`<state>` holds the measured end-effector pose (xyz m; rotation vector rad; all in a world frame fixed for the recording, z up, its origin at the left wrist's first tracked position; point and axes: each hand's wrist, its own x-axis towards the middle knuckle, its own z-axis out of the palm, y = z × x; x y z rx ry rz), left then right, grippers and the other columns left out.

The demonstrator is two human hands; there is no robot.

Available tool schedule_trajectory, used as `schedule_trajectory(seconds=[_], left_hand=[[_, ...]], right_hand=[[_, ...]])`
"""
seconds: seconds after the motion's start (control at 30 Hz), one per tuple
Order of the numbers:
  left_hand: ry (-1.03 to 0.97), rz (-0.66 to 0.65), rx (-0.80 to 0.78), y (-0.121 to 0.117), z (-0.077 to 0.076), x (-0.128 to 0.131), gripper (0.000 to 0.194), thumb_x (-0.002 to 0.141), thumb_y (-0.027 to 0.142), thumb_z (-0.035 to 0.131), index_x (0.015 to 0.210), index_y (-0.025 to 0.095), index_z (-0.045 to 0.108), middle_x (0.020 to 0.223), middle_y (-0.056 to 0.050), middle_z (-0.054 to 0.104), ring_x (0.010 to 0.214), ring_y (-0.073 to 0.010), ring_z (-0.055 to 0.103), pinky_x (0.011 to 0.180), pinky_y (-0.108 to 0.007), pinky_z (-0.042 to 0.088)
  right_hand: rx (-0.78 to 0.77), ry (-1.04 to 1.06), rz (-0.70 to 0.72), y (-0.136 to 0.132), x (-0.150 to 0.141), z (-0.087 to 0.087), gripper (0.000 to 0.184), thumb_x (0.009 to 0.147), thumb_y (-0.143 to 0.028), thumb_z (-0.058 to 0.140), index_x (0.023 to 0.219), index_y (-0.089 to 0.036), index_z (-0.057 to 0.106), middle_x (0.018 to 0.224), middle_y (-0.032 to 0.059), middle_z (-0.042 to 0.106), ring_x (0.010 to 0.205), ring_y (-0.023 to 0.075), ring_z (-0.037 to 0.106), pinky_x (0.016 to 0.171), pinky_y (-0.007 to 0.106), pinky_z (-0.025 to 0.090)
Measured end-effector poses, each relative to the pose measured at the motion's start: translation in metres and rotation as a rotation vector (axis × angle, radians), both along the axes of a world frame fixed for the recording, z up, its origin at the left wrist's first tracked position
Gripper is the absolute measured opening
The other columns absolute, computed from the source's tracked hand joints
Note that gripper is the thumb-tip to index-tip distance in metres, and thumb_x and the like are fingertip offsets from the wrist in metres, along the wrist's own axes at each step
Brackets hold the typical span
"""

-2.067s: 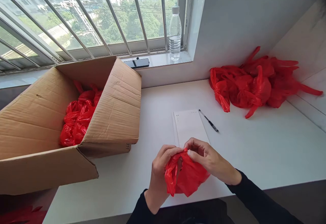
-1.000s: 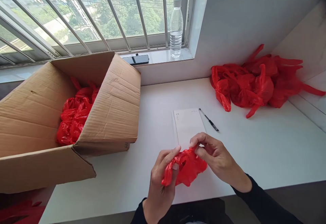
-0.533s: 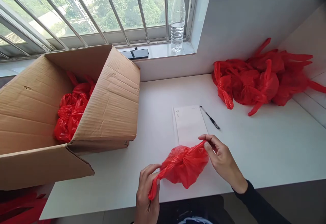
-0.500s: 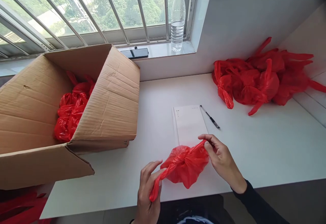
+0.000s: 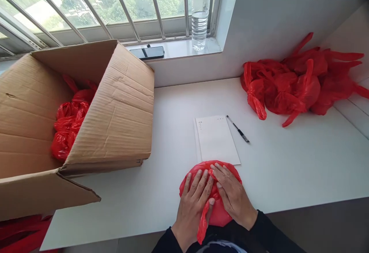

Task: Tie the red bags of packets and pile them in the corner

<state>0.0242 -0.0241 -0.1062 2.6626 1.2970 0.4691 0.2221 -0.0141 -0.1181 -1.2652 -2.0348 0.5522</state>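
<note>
Bag [image 5: 220,214] is on the table [image 5: 288,168] right at the near edge, up against the person's body, and from my remote seat I'm seeing it through the head cam only. Its far side overlaps the near end of the notepad [image 5: 217,138] in view, can't tell if it's actually sitting on it. Pen [image 5: 238,131] is just beside the pad.

Grip-wise: neither hand is clamped on anything. Left hand [image 5: 191,207] is laid flat on top with the fingers stretched out, right hand [image 5: 235,197] same deal on the other half, fingertips nearly meeting in the middle. One handle [image 5: 202,228] trails toward the body by the left thumb, and I can't tell if the thumb is pinning it.

Looks like a pressing-flat step to me. If I were coaching it, I'd say go with whole palms, even weight on both sides, and ease off if the film goes tight, since thin plastic probably splits easily. I'd also shift it in from the edge first, because a push toward the body could tip it off. And keep that loose handle out from under the palm.
</note>
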Motion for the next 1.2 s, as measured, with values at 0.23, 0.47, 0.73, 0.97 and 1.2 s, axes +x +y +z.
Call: schedule_trajectory(seconds=[0.23,0.47,0.73,0.97,1.2], left_hand=[[-0.002,0.010,-0.006,0.000,-0.003,0.000,0.061,0.100,0.020,0.052,0.159,0.016,0.035,0.160,-0.009,0.046,0.152,-0.0279,0.035,0.127,-0.050,0.022],[-0.454,0.110,-0.091,-0.011,0.029,0.008,0.053,0.110,0.034,0.019,0.155,0.019,0.042,0.159,-0.010,0.047,0.151,-0.0310,0.034,0.123,-0.053,0.026],[-0.368,0.271,-0.077,-0.006,0.026,-0.011,0.051,0.108,0.018,0.024,0.157,0.022,0.040,0.152,-0.008,0.055,0.149,-0.0266,0.037,0.125,-0.048,0.023],[-0.300,0.069,-0.233,0.018,0.051,0.011,0.030,0.093,0.018,0.050,0.120,0.019,0.062,0.093,-0.007,0.070,0.084,-0.0239,0.062,0.076,-0.039,0.049],[-0.772,0.333,-0.462,0.047,0.148,-0.033,0.014,0.098,0.032,0.051,0.086,0.024,0.055,0.068,0.002,0.054,0.056,-0.0128,0.050,0.052,-0.026,0.037]], right_hand=[[-0.032,-0.043,-0.006,0.000,-0.001,-0.004,0.059,0.103,-0.011,0.041,0.159,-0.027,0.032,0.153,0.0092,0.053,0.145,0.0284,0.044,0.115,0.059,0.044],[-0.491,0.677,-0.240,-0.003,0.003,0.063,0.024,0.110,-0.031,0.037,0.118,-0.031,0.060,0.135,0.0053,0.063,0.133,0.0276,0.052,0.113,0.049,0.042],[-0.812,1.151,-0.368,0.014,0.002,0.069,0.028,0.108,-0.046,0.043,0.094,-0.027,0.057,0.074,0.0007,0.053,0.095,0.0238,0.058,0.083,0.034,0.049],[-0.693,1.080,-0.336,0.017,0.011,0.066,0.026,0.106,-0.046,0.045,0.098,-0.027,0.061,0.082,0.0028,0.065,0.098,0.0247,0.062,0.085,0.035,0.049],[-0.523,0.953,-0.705,0.007,0.043,0.029,0.027,0.093,-0.054,0.061,0.108,-0.032,0.068,0.104,0.0057,0.073,0.109,0.0313,0.065,0.108,0.055,0.045]])
